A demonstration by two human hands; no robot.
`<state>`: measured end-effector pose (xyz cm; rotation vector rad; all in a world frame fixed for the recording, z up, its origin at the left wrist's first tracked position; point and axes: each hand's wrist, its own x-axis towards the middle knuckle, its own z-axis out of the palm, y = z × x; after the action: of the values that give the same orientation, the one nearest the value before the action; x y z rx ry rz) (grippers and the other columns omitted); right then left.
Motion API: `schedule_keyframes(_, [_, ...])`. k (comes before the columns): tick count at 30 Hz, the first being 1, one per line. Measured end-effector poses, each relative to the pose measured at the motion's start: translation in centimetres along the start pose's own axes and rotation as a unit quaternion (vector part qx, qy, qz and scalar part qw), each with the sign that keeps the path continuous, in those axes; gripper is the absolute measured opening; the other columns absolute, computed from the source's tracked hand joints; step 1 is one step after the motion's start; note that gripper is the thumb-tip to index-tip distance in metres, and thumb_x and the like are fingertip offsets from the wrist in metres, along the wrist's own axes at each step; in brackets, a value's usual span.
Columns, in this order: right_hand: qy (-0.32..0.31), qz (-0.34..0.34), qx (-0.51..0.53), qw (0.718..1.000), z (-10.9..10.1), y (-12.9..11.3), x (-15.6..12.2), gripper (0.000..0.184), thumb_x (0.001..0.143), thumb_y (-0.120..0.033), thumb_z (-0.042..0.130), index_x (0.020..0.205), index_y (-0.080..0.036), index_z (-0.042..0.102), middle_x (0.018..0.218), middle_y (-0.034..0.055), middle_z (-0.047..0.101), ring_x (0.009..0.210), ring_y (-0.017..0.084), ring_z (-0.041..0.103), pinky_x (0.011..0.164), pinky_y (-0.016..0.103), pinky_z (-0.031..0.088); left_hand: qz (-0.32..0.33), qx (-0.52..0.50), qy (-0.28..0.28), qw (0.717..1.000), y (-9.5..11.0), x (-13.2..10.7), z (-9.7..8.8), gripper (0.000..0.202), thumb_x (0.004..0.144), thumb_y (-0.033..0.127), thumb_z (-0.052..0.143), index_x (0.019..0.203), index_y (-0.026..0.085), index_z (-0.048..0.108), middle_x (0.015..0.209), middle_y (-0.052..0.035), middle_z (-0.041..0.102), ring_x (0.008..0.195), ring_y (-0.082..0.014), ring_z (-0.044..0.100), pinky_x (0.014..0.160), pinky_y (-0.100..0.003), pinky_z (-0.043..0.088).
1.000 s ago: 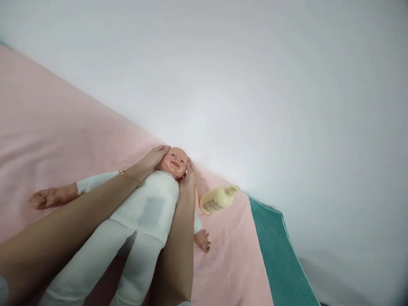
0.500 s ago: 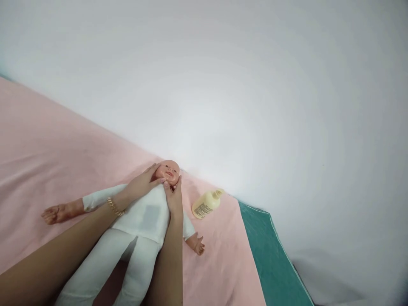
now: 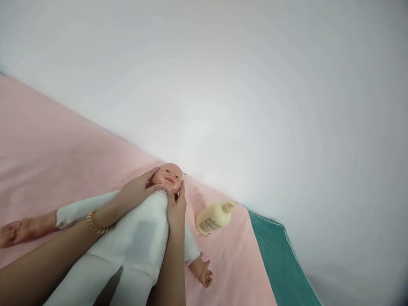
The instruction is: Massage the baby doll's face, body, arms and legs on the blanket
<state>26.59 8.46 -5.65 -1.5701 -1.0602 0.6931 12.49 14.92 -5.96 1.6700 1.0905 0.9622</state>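
A baby doll [image 3: 145,231] with a white cloth body lies on its back, its legs toward me and its smooth plastic head at the far end. My left hand [image 3: 135,191], a gold bracelet on its wrist, cups one side of the head, thumb under the chin. On the other side my right hand [image 3: 177,207] holds the cheek and jaw, its thumb also near the chin. Both palms are partly hidden. The doll's plastic arms stretch out to either side. A pale yellow pump bottle [image 3: 214,217] stands to the right of my right hand.
Pink cloth [image 3: 229,263] spreads beneath the doll and bottle. Past its right edge a teal surface [image 3: 277,250] shows. A plain white wall [image 3: 223,106] rises right behind the doll's head.
The view has shifted a little, so the doll and bottle appear larger and lower. Both hands keep their hold on the doll's head, which looks turned slightly more upright.
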Motion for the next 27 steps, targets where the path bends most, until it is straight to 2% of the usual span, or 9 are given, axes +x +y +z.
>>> schedule_keyframes(3, [-0.010,-0.003,-0.005,1.000,-0.4,0.2,0.0,0.078,0.092,-0.048,0.054,0.156,-0.016,0.025,0.152,0.0107,0.046,0.139,0.024,0.047,0.116,0.041,0.035,0.000,0.031,0.006,1.000,0.1,0.1,-0.1,0.063,0.088,0.055,0.053,0.146,0.030,0.045,0.141,-0.0009,0.057,0.128,-0.0276,0.055,0.104,-0.037,0.046])
schedule_keyframes(6, [-0.014,-0.016,-0.015,1.000,-0.8,0.4,0.1,0.071,0.096,-0.050,0.046,0.155,-0.014,0.028,0.155,0.0093,0.040,0.143,0.022,0.040,0.119,0.039,0.031,0.010,0.057,0.001,0.998,0.2,0.1,-0.3,0.064,0.092,0.053,0.046,0.150,0.027,0.041,0.143,-0.0016,0.055,0.130,-0.0282,0.052,0.108,-0.038,0.043])
schedule_keyframes(12, [-0.002,-0.017,0.044,0.999,-0.9,1.4,0.6,0.066,0.098,-0.053,0.036,0.150,-0.013,0.040,0.148,0.0101,0.050,0.128,0.022,0.057,0.105,0.037,0.048,0.002,0.079,-0.006,0.997,-0.9,0.4,-0.3,0.069,0.096,0.058,0.030,0.154,0.022,0.036,0.150,-0.0047,0.048,0.136,-0.0303,0.046,0.114,-0.043,0.037])
schedule_keyframes(16, [0.012,-0.006,0.017,1.000,-0.7,0.7,0.3,0.066,0.096,-0.052,0.043,0.149,-0.012,0.042,0.148,0.0096,0.050,0.133,0.023,0.053,0.109,0.038,0.045,0.010,0.051,0.003,0.999,-1.2,0.5,-0.3,0.066,0.097,0.058,0.025,0.151,0.023,0.043,0.150,-0.0020,0.048,0.138,-0.0281,0.045,0.117,-0.042,0.033])
schedule_keyframes(18, [0.012,0.010,0.007,1.000,-0.5,-0.1,0.0,0.071,0.092,-0.050,0.053,0.151,-0.012,0.039,0.147,0.0097,0.051,0.134,0.024,0.052,0.112,0.038,0.042,0.006,0.045,0.009,0.999,-1.0,0.4,-0.3,0.066,0.096,0.060,0.029,0.150,0.024,0.044,0.149,-0.0027,0.049,0.137,-0.0291,0.046,0.116,-0.042,0.035])
schedule_keyframes(22, [0.008,0.031,0.027,0.999,0.0,-1.2,-0.6,0.086,0.082,-0.040,0.069,0.155,-0.015,0.030,0.139,0.0084,0.059,0.126,0.024,0.060,0.107,0.037,0.047,0.019,0.021,0.007,1.000,-0.7,0.4,0.0,0.068,0.087,0.060,0.054,0.145,0.027,0.048,0.138,-0.0047,0.060,0.124,-0.0315,0.058,0.104,-0.040,0.048])
schedule_keyframes(24, [0.011,0.037,0.031,0.999,0.2,-1.4,-0.7,0.086,0.081,-0.038,0.069,0.155,-0.015,0.030,0.139,0.0084,0.059,0.125,0.024,0.060,0.105,0.036,0.049,0.026,0.005,0.007,1.000,-0.7,0.5,0.2,0.066,0.082,0.056,0.064,0.141,0.029,0.052,0.132,-0.0035,0.064,0.118,-0.0300,0.062,0.097,-0.035,0.053])
schedule_keyframes(27, [0.018,0.041,0.025,0.999,0.2,-1.4,-0.7,0.081,0.084,-0.036,0.065,0.155,-0.015,0.030,0.141,0.0081,0.057,0.126,0.023,0.060,0.106,0.035,0.048,0.005,-0.007,0.015,1.000,-0.7,0.6,0.4,0.071,0.079,0.056,0.067,0.142,0.029,0.050,0.133,-0.0040,0.063,0.115,-0.0288,0.063,0.093,-0.034,0.054])
